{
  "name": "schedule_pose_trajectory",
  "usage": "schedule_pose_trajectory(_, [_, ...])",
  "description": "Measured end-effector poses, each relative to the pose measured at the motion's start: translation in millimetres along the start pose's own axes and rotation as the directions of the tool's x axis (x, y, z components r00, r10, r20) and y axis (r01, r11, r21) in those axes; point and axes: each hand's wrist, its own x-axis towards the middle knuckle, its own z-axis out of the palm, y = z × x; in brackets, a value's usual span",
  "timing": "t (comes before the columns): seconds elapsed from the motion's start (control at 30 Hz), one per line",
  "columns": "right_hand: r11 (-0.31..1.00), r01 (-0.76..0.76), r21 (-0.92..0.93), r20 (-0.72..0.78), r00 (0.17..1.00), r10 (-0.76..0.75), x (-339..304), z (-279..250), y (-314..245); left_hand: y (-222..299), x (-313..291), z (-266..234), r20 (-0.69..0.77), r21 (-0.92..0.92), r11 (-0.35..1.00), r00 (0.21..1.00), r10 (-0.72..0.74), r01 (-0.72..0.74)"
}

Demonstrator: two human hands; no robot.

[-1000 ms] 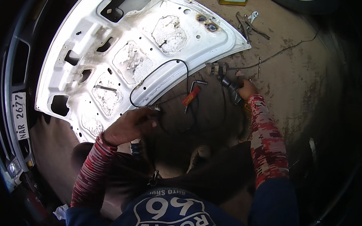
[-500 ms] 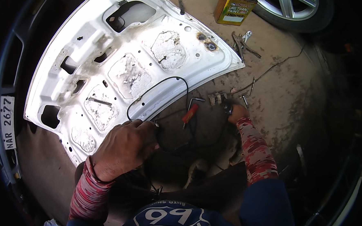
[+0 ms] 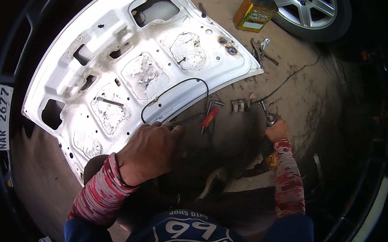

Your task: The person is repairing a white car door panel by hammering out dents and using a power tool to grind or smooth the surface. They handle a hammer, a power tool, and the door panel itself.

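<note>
My right hand [image 3: 277, 130] is wrapped round a power drill with a grey metal chuck [image 3: 271, 119] and a yellow part [image 3: 271, 160] low beside my forearm. A short metal bit or bolt [image 3: 264, 107] lies in line with the chuck; I cannot tell whether it is fitted. My left hand [image 3: 151, 147] is closed, back up, over the near edge of a white car hood [image 3: 156, 86]. Whatever its fingers hold is hidden. A thin black cable [image 3: 175, 85] loops over the hood close to that hand. Between my hands lies a red-handled tool [image 3: 209, 118] beside a bent metal wrench [image 3: 214, 103].
A pale block [image 3: 238, 106] lies on the floor past the red handle. Pliers and a wrench [image 3: 262, 50] lie beyond the hood's right corner, near a thinner can [image 3: 255, 12] and a wheel [image 3: 311, 15]. A metal rod [image 3: 110, 101] rests on the hood.
My right hand has moved right and slightly nearer, bringing the drill's chuck into plain sight. My left hand has shifted right. The whole view has turned a little.
</note>
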Motion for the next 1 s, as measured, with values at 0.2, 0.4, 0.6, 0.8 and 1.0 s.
schedule_pose_trajectory(0.2, [0.918, 0.22, 0.33, -0.32, 0.941, -0.111, -48, -126, -76, 7, -11, -5, -0.356, 0.008, 1.0, 0.935, -0.008, 0.012])
schedule_pose_trajectory(0.4, [0.438, 0.217, 0.872, -0.171, 0.975, -0.143, -124, -142, -115, 17, -14, -1, -0.417, -0.377, 0.915, 0.908, -0.032, -0.141])
schedule_pose_trajectory(0.6, [0.261, -0.017, 0.965, 0.063, 0.984, -0.167, -148, -105, -120, 35, -34, 59, -0.016, -0.558, 0.817, 0.986, 0.165, -0.146])
schedule_pose_trajectory(0.8, [0.203, -0.033, 0.979, 0.045, 0.997, -0.055, -137, -112, -104, 49, -22, 95, 0.403, -0.516, 0.856, 0.878, 0.258, -0.014])
schedule_pose_trajectory(1.0, [0.181, -0.166, 0.969, 0.171, 0.985, -0.013, -125, -99, -105, 43, -19, 90, 0.447, -0.469, 0.881, 0.842, 0.302, -0.066])
